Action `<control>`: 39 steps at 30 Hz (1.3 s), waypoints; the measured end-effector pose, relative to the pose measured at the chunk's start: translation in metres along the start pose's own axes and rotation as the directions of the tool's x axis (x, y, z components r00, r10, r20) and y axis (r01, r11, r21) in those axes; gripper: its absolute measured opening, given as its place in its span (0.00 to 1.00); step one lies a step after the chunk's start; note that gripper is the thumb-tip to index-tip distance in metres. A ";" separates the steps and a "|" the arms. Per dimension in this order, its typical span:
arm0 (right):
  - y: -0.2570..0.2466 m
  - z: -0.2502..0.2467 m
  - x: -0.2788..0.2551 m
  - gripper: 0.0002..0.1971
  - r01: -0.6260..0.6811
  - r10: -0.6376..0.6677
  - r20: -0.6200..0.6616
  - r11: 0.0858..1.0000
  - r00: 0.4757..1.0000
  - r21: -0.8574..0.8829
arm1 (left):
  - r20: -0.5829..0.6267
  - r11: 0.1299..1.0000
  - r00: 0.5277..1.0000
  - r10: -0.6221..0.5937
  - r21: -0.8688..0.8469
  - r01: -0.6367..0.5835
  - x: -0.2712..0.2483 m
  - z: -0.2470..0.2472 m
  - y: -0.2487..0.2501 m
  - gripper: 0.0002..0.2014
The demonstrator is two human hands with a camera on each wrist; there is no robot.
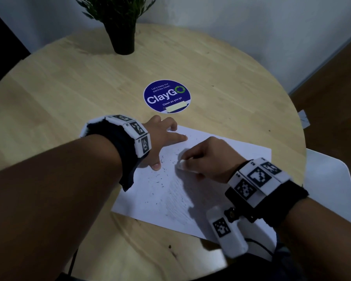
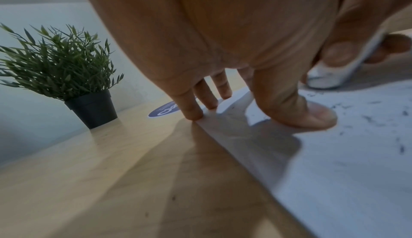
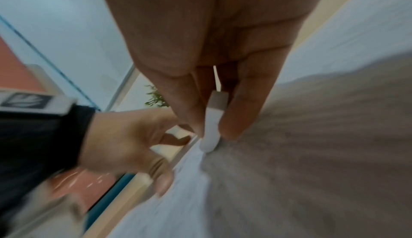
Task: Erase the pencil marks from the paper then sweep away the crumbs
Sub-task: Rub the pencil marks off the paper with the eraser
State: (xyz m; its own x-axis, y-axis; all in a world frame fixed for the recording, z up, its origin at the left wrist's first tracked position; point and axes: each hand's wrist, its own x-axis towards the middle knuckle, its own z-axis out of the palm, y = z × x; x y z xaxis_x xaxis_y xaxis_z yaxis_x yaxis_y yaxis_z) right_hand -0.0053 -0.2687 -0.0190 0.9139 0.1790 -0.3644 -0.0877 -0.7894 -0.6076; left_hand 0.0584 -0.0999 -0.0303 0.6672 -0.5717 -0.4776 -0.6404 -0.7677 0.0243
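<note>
A white sheet of paper (image 1: 227, 159) lies on the round wooden table (image 1: 69, 94), with faint pencil shading near its middle and dark eraser crumbs (image 1: 160, 179) scattered over its left half. My right hand (image 1: 207, 157) pinches a white eraser (image 1: 181, 165) between thumb and fingers, its tip pressed on the paper. In the right wrist view the eraser (image 3: 211, 127) touches the sheet, blurred. My left hand (image 1: 162, 138) presses spread fingers on the paper's upper left corner; the left wrist view shows its fingertips (image 2: 191, 113) on the sheet's edge and the thumb (image 2: 312, 116) flat on the paper (image 2: 356, 153).
A potted green plant (image 1: 122, 23) stands at the table's far edge. A round blue ClayGo sticker (image 1: 167, 96) lies just beyond the paper. A white chair seat (image 1: 328, 179) sits beside the table on the right.
</note>
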 end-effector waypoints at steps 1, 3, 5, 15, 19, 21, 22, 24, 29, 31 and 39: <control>0.003 -0.004 0.003 0.07 -0.036 0.038 -0.064 0.999 0.997 0.028 | 0.000 1.000 1.000 -0.002 -0.003 0.002 -0.001 0.000 0.001 0.50; 0.005 -0.008 0.006 0.06 -0.079 0.091 -0.156 0.994 0.984 0.079 | -0.004 1.000 1.000 -0.007 -0.006 0.007 -0.001 0.000 0.002 0.50; 0.001 -0.003 0.002 0.05 -0.045 0.049 -0.077 0.998 0.996 0.042 | -0.008 1.000 1.000 -0.003 -0.009 0.003 -0.001 0.000 0.001 0.50; -0.007 0.002 -0.005 0.06 0.044 -0.042 0.029 0.997 0.999 -0.063 | -0.029 1.000 1.000 0.000 -0.004 0.000 -0.002 0.001 0.000 0.50; 0.000 -0.007 0.004 0.06 -0.067 0.067 -0.111 0.998 0.992 0.003 | -0.030 1.000 0.999 -0.016 -0.013 0.015 -0.003 0.001 0.003 0.49; 0.001 -0.009 0.005 0.06 -0.092 0.095 -0.146 0.995 0.985 0.026 | -0.034 1.000 0.999 -0.016 -0.021 0.015 -0.002 0.001 0.003 0.49; -0.001 -0.006 0.003 0.06 -0.068 0.069 -0.099 0.998 0.993 0.013 | -0.032 1.000 0.999 -0.013 -0.024 0.012 -0.002 0.001 0.003 0.49; -0.008 0.002 -0.006 0.06 0.011 -0.010 0.036 0.999 0.999 -0.042 | -0.022 1.000 1.000 -0.006 -0.014 0.005 -0.002 0.000 0.002 0.49; 0.003 -0.009 0.005 0.06 -0.109 0.117 -0.146 0.992 0.982 0.059 | -0.020 1.000 1.000 -0.010 -0.019 0.010 -0.003 0.000 0.003 0.49; 0.001 -0.002 0.003 0.06 -0.078 0.080 -0.094 0.997 0.992 0.024 | -0.026 1.000 1.000 -0.001 -0.015 0.001 -0.002 0.002 0.001 0.49; 0.005 -0.009 0.012 0.06 -0.110 0.113 -0.147 0.993 0.983 0.033 | -0.033 1.000 0.999 -0.005 -0.016 0.004 -0.003 0.001 0.003 0.49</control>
State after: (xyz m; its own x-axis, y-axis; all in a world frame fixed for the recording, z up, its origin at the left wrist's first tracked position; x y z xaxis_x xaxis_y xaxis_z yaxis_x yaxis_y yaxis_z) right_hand 0.0086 -0.2758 -0.0204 0.9463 0.0001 -0.3232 -0.2002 -0.7848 -0.5865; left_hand 0.0545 -0.1001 -0.0293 0.6823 -0.5771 -0.4488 -0.6311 -0.7748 0.0367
